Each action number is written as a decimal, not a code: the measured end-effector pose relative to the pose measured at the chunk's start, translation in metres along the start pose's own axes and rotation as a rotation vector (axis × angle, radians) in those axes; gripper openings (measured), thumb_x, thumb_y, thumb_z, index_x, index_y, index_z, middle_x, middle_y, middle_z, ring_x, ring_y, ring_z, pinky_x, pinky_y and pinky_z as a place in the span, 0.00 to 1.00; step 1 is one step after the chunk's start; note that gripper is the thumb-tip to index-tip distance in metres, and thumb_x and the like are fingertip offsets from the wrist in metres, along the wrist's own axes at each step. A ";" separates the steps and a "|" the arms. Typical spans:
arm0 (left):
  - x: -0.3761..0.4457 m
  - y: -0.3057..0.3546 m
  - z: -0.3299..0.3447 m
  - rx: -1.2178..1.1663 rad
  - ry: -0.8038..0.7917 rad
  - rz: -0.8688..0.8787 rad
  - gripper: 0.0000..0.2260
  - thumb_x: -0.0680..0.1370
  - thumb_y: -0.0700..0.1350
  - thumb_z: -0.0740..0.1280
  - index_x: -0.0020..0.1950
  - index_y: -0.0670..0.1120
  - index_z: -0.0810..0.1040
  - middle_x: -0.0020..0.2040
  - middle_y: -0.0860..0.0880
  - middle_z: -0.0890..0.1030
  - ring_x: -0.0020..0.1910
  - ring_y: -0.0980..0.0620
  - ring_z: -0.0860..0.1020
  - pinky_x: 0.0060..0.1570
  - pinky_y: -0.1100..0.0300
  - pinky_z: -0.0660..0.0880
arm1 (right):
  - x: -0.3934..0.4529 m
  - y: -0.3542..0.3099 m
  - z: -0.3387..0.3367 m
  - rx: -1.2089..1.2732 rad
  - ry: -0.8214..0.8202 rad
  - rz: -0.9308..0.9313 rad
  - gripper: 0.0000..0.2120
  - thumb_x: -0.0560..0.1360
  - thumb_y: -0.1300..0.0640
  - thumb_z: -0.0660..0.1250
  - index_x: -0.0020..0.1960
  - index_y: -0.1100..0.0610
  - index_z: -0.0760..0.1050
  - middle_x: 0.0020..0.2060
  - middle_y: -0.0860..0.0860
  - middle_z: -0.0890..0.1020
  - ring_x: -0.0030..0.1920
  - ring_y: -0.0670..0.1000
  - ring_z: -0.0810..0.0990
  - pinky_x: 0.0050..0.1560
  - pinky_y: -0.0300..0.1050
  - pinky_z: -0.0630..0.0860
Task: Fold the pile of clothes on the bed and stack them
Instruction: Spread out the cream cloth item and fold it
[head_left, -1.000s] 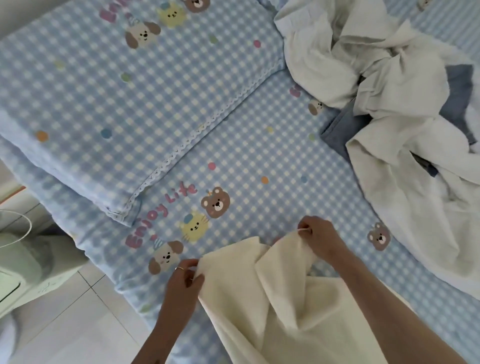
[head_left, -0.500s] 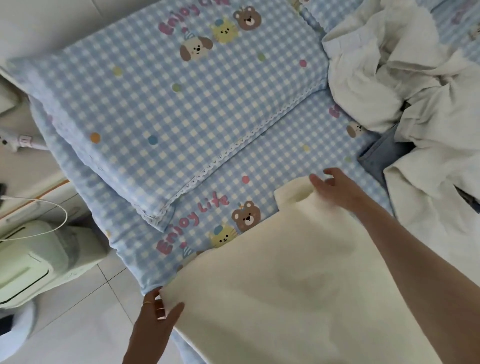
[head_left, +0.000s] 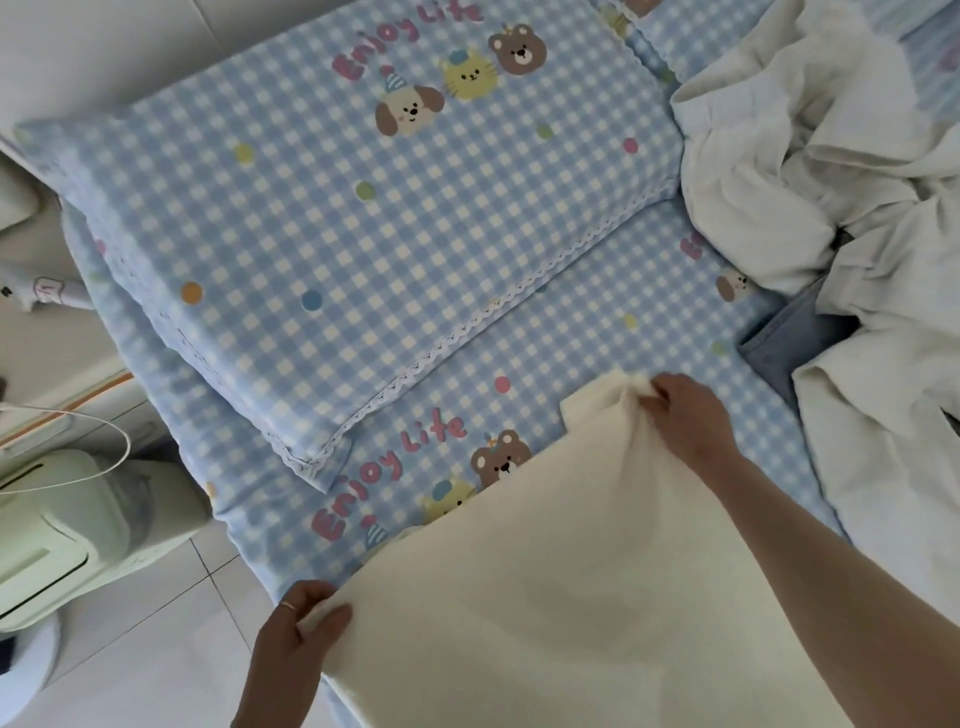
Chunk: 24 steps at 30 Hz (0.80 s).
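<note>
We've just spread the cream garment (head_left: 545, 597) flat on the bed (head_left: 571, 338) — left hand (head_left: 296, 639) and right hand (head_left: 685, 415) pinching its corners — ready for folding.

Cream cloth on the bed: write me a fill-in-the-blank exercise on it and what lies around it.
1. The cream cloth is held at two corners by the left hand and the ____ hand.
2. The pillow has a blue and white ____ pattern.
3. The pile of white clothes lies to the ____ of the pillow.
4. A ____ sits on a finger of the left hand.

Missing words: right; checked; right; ring
</note>
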<state>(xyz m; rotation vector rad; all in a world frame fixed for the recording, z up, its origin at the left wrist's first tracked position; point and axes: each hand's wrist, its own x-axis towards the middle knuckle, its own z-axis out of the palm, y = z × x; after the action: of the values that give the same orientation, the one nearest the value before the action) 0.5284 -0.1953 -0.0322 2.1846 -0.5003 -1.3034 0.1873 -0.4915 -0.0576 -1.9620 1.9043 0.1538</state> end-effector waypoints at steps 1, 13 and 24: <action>0.000 0.004 -0.004 -0.039 0.024 0.018 0.08 0.70 0.29 0.70 0.41 0.41 0.76 0.31 0.50 0.78 0.30 0.57 0.74 0.30 0.72 0.70 | 0.005 0.004 -0.009 0.066 0.105 0.015 0.08 0.78 0.54 0.61 0.48 0.59 0.74 0.46 0.58 0.78 0.47 0.60 0.77 0.42 0.47 0.67; 0.051 0.038 0.017 0.480 0.136 0.097 0.16 0.73 0.42 0.71 0.60 0.46 0.75 0.51 0.45 0.76 0.51 0.42 0.76 0.49 0.52 0.69 | -0.027 0.017 0.017 0.204 0.020 0.048 0.29 0.79 0.51 0.61 0.75 0.57 0.56 0.73 0.57 0.62 0.72 0.57 0.61 0.70 0.53 0.62; 0.042 0.058 0.044 0.896 0.237 0.418 0.17 0.65 0.31 0.74 0.52 0.35 0.79 0.52 0.33 0.78 0.51 0.29 0.76 0.52 0.37 0.72 | -0.066 0.064 0.025 0.154 0.040 0.171 0.27 0.80 0.56 0.59 0.75 0.61 0.55 0.74 0.60 0.59 0.74 0.59 0.59 0.72 0.52 0.60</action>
<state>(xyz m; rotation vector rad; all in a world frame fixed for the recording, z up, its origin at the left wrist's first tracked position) 0.5066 -0.2758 -0.0422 2.6359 -1.5681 -0.6150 0.1253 -0.4201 -0.0706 -1.7152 2.0438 0.0148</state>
